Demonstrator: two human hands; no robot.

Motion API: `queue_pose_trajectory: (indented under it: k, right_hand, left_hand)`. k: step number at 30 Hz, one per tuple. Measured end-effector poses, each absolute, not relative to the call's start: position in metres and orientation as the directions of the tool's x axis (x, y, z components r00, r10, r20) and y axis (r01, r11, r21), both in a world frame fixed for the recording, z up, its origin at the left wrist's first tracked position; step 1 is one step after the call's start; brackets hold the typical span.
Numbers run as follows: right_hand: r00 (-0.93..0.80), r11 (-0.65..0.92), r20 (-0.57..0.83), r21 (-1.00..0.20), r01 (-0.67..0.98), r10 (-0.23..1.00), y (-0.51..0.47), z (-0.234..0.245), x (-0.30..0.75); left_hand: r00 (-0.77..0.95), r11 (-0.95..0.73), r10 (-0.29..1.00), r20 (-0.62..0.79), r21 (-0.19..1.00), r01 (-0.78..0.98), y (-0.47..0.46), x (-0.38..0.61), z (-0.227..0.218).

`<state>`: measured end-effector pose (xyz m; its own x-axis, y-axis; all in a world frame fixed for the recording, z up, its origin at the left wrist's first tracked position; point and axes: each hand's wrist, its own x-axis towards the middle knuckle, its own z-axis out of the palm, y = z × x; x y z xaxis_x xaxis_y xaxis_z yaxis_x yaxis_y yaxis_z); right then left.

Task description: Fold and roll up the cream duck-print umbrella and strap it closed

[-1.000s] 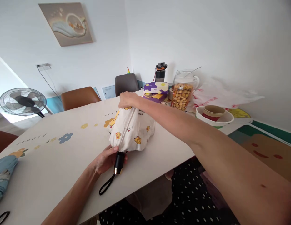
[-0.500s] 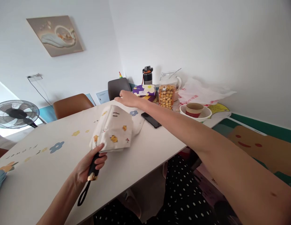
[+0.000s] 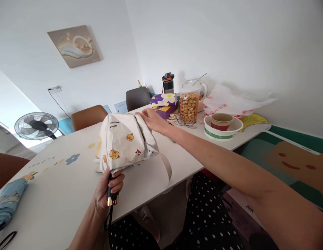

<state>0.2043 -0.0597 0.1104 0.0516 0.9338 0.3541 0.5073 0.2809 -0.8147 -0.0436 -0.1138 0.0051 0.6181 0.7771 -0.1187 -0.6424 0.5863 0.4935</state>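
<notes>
My left hand point(image 3: 107, 189) is closed round the black handle point(image 3: 112, 194) of a folded white umbrella point(image 3: 125, 142) printed with yellow ducks. It holds the umbrella up over the white table point(image 3: 59, 187), canopy pointing away from me. My right hand point(image 3: 152, 118) reaches across and lies on the far end of the canopy, fingers stretched out over the cloth. The umbrella's fastening strap point(image 3: 166, 166) hangs loose on the right side.
A folded blue umbrella point(image 3: 7, 203) lies at the table's left edge. At the far right stand a popcorn jar point(image 3: 188, 107), purple boxes point(image 3: 163, 104), a dark bottle point(image 3: 168, 82), a paper bowl with a cup point(image 3: 221, 125) and a plastic bag point(image 3: 234, 102). Chairs point(image 3: 88, 116) and a fan point(image 3: 36, 125) stand behind.
My left hand has raised the umbrella and tilted it more upright. My right hand came back from beyond the canopy and now rests on its far end. The camera view shifted.
</notes>
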Motion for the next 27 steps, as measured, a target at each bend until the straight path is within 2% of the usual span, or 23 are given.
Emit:
queue_pose_trajectory:
  k: [3,6,9,11,13,15,18,21,24,27]
  right_hand:
    - [0.16,0.385,0.568,-0.712,0.588,0.807,-0.072,0.11,0.208]
    - [0.162,0.39,0.606,-0.669,0.633,0.779,-0.085,0.112,0.211]
    - [0.092,0.285,0.42,-0.745,0.604,0.903,-0.093,0.105,0.208]
    - [0.02,0.204,0.239,-0.867,0.455,0.971,-0.093,0.095,0.204]
    - [-0.098,0.13,0.108,-0.958,0.254,0.989,-0.09,0.083,0.201]
    - [-0.178,0.056,0.034,-0.991,0.118,0.983,-0.088,0.075,0.2]
    - [-0.206,0.004,-0.007,-0.999,0.051,0.979,-0.089,0.079,0.2]
    - [-0.249,0.049,0.045,-0.999,0.011,0.967,-0.093,0.105,0.198]
    - [-0.268,0.176,0.164,-0.984,0.019,0.949,-0.092,0.135,0.18]
    - [-0.366,0.276,0.254,-0.961,0.01,0.895,-0.082,0.155,0.144]
  left_hand:
    - [0.583,0.552,0.801,-0.136,0.547,-0.629,-0.116,-0.045,0.006]
    - [0.549,0.503,0.823,-0.144,0.632,-0.589,-0.116,-0.046,0.009]
    - [0.533,0.467,0.834,-0.142,0.698,-0.544,-0.115,-0.044,0.01]
    - [0.529,0.449,0.836,-0.147,0.738,-0.504,-0.115,-0.041,0.011]
    - [0.524,0.437,0.836,-0.161,0.774,-0.459,-0.116,-0.038,0.013]
    - [0.52,0.425,0.837,-0.172,0.803,-0.418,-0.115,-0.036,0.015]
    - [0.521,0.403,0.837,-0.169,0.834,-0.377,-0.111,-0.033,0.016]
    - [0.539,0.408,0.826,-0.165,0.835,-0.369,-0.107,-0.032,0.014]
    - [0.564,0.409,0.812,-0.149,0.834,-0.37,-0.105,-0.032,0.011]
    - [0.575,0.382,0.805,-0.144,0.868,-0.318,-0.107,-0.03,0.007]
